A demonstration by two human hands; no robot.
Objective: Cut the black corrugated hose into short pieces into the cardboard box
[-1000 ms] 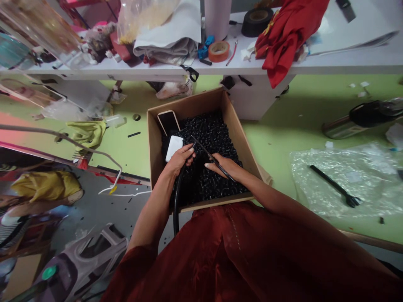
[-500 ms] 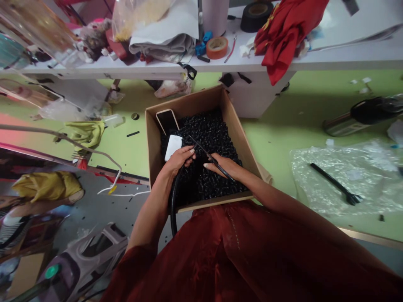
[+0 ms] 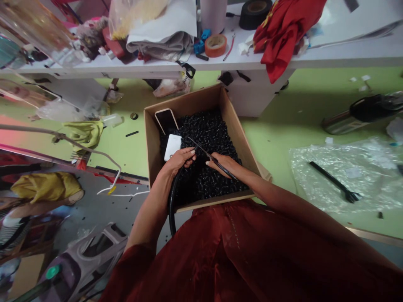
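A ribbed black tube [image 3: 171,201] rose past the near left corner of the box, its end pinched in the fingers of the left hand [image 3: 179,160]. The right hand [image 3: 225,162] was wrapped about a dark tool, apparently scissors [image 3: 204,151], whose long blades slanted up to the left and met or crossed just by the tube's end; whether they touched it was too fine to tell. Very little had changed over the last second — the whole view had slid slightly leftward, while hands, tube and tool kept their places over the box — so the work, I judge, was still at the same spot. Below lay a heap of small black pieces [image 3: 206,126], filling the cardboard box [image 3: 234,126], with a white case [image 3: 173,147] and a phone [image 3: 166,121] near its left wall. The box stood on the green bench [image 3: 277,138]. To its right, a black strip [image 3: 330,180] rested on clear plastic [image 3: 308,193]; beyond, a white shelf [image 3: 239,63] carried orange tape [image 3: 215,52] and a red cloth [image 3: 277,37].
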